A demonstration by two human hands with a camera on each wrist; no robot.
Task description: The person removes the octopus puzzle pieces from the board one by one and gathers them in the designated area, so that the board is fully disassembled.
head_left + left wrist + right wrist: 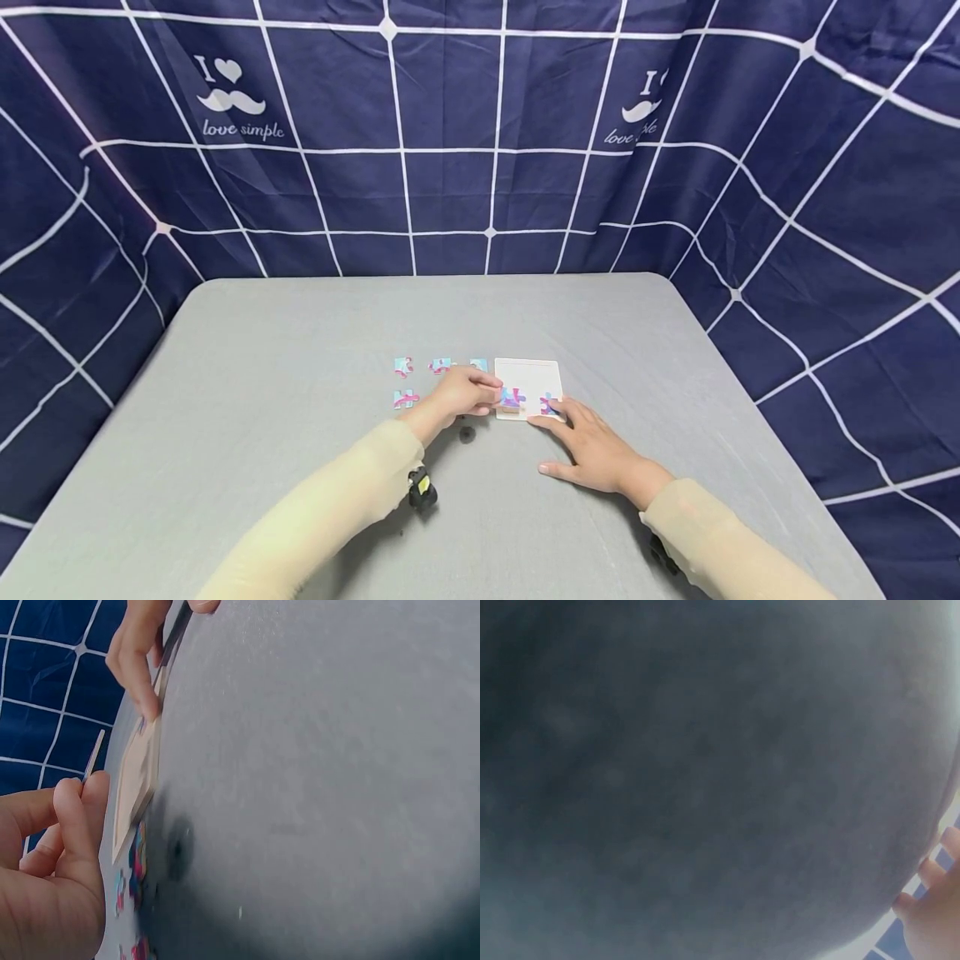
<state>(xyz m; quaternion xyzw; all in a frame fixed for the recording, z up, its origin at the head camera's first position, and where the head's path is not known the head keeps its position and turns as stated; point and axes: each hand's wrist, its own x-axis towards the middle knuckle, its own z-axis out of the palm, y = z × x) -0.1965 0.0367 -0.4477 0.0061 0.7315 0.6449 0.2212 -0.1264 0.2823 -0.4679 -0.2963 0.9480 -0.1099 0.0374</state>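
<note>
Between thumb and fingertips, my left hand (465, 392) pinches a blue and pink jigsaw puzzle piece (512, 398) over the left part of a white puzzle tray (528, 372). The left wrist view shows the held piece (94, 754) edge-on, tilted up and raised above the tray. My right hand (596, 450) lies at the tray's near right corner with fingers spread, its fingertips on the rim. Right by those fingers, another puzzle piece (547, 403) sits in the tray's near right corner, partly covered.
Several loose puzzle pieces lie on the grey table (300, 375) left of the tray, among them a far-left piece (403, 367) and a nearer piece (406, 399). A dark round spot (467, 434) marks the tabletop below the left hand. A navy grid-patterned curtain (450, 192) surrounds the table.
</note>
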